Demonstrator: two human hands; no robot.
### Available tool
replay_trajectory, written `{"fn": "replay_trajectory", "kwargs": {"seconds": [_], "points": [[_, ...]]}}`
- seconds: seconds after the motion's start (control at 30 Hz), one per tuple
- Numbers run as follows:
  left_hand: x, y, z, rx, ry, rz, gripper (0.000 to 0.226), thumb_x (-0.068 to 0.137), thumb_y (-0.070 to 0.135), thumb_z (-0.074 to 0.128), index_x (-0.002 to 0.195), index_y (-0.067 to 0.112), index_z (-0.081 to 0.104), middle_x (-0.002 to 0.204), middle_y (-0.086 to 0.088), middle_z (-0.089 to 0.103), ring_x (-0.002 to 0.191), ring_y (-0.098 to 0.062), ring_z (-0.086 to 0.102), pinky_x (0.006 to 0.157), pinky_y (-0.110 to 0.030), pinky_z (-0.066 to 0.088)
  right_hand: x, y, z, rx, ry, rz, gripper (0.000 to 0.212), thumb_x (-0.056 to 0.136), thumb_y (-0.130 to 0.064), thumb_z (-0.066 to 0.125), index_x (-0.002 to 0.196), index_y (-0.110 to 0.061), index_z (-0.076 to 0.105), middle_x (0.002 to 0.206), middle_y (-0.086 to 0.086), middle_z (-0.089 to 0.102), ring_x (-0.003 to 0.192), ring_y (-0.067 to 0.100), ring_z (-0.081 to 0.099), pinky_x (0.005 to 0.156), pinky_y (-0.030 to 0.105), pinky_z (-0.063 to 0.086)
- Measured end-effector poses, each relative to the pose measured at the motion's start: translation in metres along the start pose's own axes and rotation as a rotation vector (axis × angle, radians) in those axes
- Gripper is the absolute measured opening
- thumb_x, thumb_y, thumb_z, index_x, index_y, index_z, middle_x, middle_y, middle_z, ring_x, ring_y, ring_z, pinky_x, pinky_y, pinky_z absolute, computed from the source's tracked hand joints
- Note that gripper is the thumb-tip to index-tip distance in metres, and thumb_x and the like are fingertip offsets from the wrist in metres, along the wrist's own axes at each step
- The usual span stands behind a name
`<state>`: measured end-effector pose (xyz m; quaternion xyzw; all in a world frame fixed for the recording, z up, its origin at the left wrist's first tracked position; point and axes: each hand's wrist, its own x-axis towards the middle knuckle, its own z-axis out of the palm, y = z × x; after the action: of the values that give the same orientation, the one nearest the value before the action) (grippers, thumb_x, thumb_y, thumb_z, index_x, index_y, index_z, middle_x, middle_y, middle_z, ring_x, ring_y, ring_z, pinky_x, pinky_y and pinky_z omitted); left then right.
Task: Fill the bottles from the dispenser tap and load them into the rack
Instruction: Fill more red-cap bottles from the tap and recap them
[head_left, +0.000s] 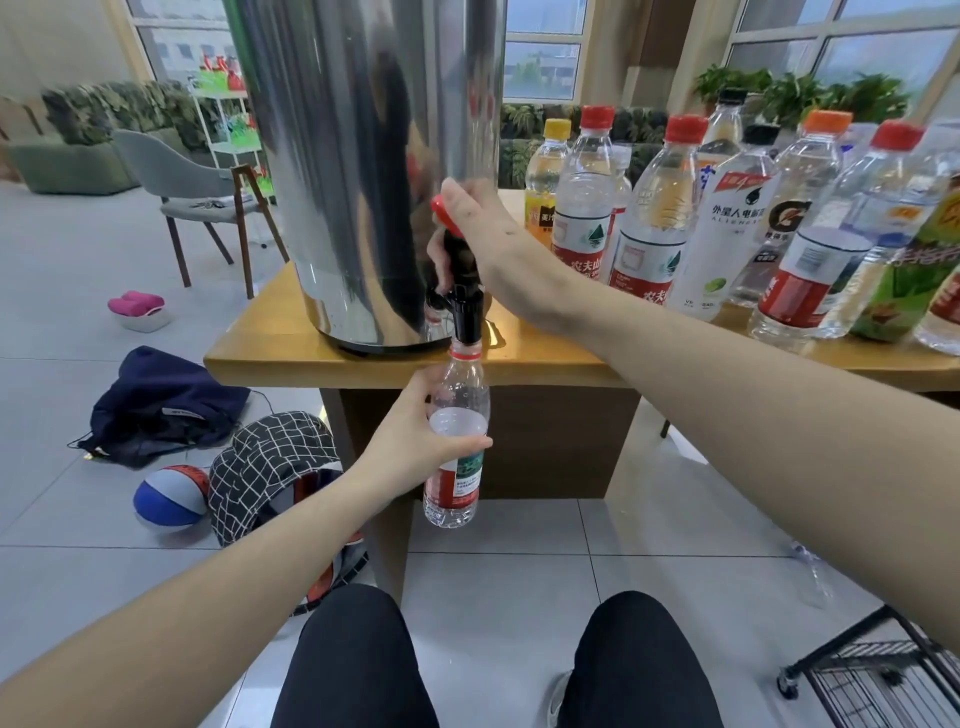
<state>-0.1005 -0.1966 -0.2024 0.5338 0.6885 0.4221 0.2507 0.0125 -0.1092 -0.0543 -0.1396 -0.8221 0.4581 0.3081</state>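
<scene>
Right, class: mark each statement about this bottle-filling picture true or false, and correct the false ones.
1. The left hand holds the bottle under the tap. True.
2. The right hand rests flat on the table. False: it grips the tap's red lever.
3. The held bottle wears its cap. False: its neck is open under the spout.
4. Capped bottles stand on the table right of the dispenser. True.

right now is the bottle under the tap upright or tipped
Upright: the bottle hangs vertical in the left hand, its mouth right under the tap spout.
</scene>
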Motion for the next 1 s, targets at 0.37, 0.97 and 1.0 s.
{"fn": "replay_trajectory", "kwargs": {"seconds": [0.37,0.97,1.0], "points": [[-0.0025,0.0031,0.0028,-0.065,0.015,-0.031,0.084,0.074,0.031,0.087,0.142,0.031,0.037,0.14,0.007,0.052,0.118,-0.012,0.054,0.097,-0.039,0.051,0.003,0.0059,0.0054,-0.111,-0.1,-0.09,0.019,0.107,-0.035,0.023,0.097,-0.025,0.036,0.081,0.003,0.037,0.075,0.025,0.033,0.074,0.042,0.039],[-0.0014,0.0105,0.0,-0.076,-0.003,-0.039,0.09,0.074,0.03,0.087,0.147,0.028,0.035,0.144,0.005,0.05,0.119,-0.013,0.052,0.099,-0.043,0.052,-0.0053,0.0001,0.0014,-0.44,-0.201,-0.173,0.018,0.108,-0.034,0.027,0.111,-0.019,0.038,0.098,0.018,0.055,0.087,0.023,0.054,0.08,0.037,0.048],[-0.0013,0.0103,0.0,-0.077,-0.002,-0.041,0.089,0.074,0.03,0.088,0.147,0.028,0.036,0.144,0.005,0.051,0.12,-0.014,0.053,0.099,-0.044,0.052,-0.0059,-0.0001,0.0011,-0.468,-0.214,-0.183,0.02,0.108,-0.034,0.028,0.112,-0.018,0.039,0.096,0.015,0.055,0.083,0.018,0.053,0.076,0.03,0.048]]}}
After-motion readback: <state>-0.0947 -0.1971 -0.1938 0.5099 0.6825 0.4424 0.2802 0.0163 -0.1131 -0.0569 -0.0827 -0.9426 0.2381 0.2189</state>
